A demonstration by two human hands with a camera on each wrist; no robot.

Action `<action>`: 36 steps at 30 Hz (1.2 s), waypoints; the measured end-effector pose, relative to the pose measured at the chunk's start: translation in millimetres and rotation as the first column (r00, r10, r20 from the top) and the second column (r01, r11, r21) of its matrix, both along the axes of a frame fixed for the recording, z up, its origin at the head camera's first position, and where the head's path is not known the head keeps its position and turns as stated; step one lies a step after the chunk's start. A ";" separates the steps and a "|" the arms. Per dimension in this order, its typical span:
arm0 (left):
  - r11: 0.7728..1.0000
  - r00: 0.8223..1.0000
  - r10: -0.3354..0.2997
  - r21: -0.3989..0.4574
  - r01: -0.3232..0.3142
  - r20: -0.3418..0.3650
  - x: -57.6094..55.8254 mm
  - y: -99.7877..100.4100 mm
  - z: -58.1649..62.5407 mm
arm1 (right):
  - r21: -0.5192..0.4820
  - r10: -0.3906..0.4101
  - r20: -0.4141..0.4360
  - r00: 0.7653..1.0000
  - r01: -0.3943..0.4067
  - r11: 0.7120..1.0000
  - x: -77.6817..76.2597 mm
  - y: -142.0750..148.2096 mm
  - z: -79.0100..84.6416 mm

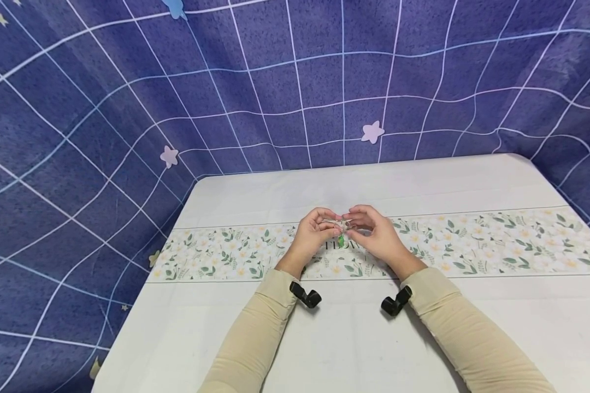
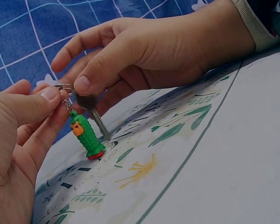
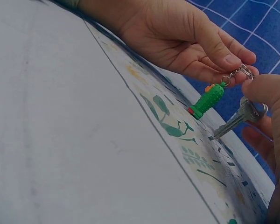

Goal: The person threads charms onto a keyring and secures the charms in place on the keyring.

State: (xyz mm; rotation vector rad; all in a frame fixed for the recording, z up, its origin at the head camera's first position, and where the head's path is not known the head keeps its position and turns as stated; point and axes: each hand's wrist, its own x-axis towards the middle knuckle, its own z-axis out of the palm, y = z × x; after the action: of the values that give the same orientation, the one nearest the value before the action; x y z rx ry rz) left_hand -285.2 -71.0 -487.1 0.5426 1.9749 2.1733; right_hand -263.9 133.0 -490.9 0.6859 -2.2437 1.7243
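A keychain with a green, bumpy cactus-like charm (image 2: pixel 87 135) hangs by a short chain from a metal ring (image 2: pixel 65 87) between both hands. The charm has an orange patch and a red base. My left hand (image 1: pixel 312 233) pinches the keychain near its ring between thumb and fingers. With thumb and fingers, my right hand (image 1: pixel 377 236) holds a metal key (image 3: pixel 238 118) by its head, its blade pointing down. Fingertips of both hands nearly meet above the table. Whether the key is threaded on the ring is hidden by the fingers.
Under the hands lies a white table cover (image 1: pixel 344 333) with a floral printed band (image 1: pixel 216 254) across it. A blue curtain (image 1: pixel 324 82) with a grid and stars hangs behind and at the sides. Black wrist cameras (image 1: pixel 305 295) sit at both cuffs.
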 end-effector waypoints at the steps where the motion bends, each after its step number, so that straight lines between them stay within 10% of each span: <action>1: 1.000 1.000 0.001 0.004 -0.001 0.003 0.1 0.1 0.1 | -0.012 0.009 -0.006 1.000 -0.009 1.000 -0.1 -0.2 0.1; 30: 1.000 1.000 -0.010 0.004 0.010 0.028 1.6 0.8 2.7 | 0.087 -0.067 -0.043 0.997 0.071 0.994 -0.6 0.8 -0.7; 36: 1.000 0.999 -0.020 -0.004 0.020 0.036 1.1 0.5 1.6 | 0.076 -0.066 -0.030 0.997 0.068 0.995 17.9 -5.0 26.2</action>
State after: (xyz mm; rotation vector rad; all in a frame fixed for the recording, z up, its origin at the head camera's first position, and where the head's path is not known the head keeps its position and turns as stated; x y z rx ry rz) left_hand -284.1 -70.6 -485.5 0.5164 1.9477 2.1509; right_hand -246.1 128.0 -464.6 0.6384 -2.2977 1.5954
